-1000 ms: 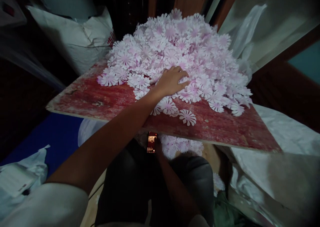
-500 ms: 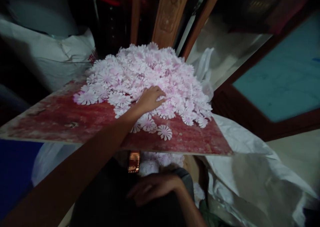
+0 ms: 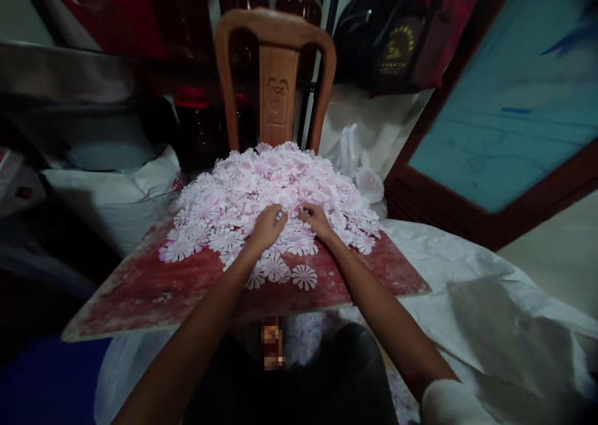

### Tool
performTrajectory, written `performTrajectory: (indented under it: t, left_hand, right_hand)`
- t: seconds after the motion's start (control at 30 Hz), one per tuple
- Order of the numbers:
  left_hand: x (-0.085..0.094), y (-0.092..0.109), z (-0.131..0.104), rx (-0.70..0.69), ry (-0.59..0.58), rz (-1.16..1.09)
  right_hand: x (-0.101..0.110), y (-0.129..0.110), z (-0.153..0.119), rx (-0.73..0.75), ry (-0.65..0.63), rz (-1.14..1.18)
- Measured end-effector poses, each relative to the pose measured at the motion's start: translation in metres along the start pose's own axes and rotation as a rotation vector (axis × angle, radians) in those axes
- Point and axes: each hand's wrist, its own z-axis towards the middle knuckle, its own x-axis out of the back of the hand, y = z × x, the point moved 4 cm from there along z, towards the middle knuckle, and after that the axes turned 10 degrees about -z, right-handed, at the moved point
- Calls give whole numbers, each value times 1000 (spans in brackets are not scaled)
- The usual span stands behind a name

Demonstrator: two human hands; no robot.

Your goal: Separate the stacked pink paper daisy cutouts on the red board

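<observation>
While white-and-pink flower pieces (image 3: 280, 169) are lying heaped across the middle and far part of a red board (image 3: 135, 291), the left hand (image 3: 270, 224) and right hand (image 3: 317, 221) are resting just beside each other at the heap's near middle, fingers curling; whether either is gripping a piece, I cannot tell. Beyond, a wooden chair (image 3: 278, 110) is standing.

One chair (image 3: 279, 91), one board (image 3: 135, 294) — flowers (image 3: 266, 179) beyond counting.

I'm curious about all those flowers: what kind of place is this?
Probably a crowded room in a home: a carved wooden chair and red-lidded jars stand behind the flower pile.
</observation>
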Motion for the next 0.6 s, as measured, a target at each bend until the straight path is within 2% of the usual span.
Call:
performTrajectory:
  t: [0.17,0.3,0.47,0.6]
  left_hand:
    - [-5,-3,-1,57,-21,49]
    - [-9,-10,0,42,-50,45]
    - [-8,-9,2,73,-63,56]
    - [-7,0,2,81,-56,-40]
  right_hand:
    - [-1,22,1,-79,-87,66]
    - [-1,30,10,-137,-140,136]
    - [-5,21,8,34,-191,135]
    - [0,16,5,84,-139,112]
